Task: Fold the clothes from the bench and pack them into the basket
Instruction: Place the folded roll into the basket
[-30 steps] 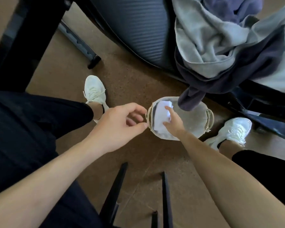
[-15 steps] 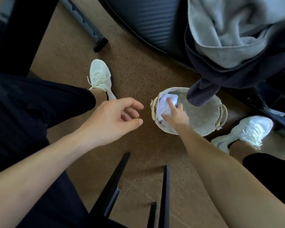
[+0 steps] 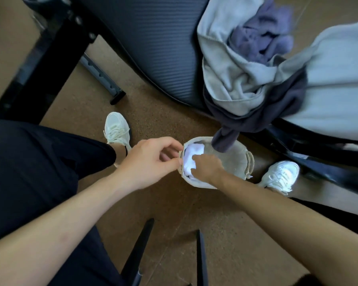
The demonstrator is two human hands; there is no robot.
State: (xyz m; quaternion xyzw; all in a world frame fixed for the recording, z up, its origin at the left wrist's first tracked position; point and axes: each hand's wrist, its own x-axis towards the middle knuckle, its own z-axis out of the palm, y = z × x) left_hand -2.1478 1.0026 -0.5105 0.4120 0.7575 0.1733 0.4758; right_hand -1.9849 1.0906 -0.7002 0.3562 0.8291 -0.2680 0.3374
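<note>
Now our left hand — hovering before — pinches the basket rim; right hand curls fingers round the white garment.

A cloth lies in the basket, which stands before the bench.

Gym-like rm, padded workout bench, cork floor
</note>
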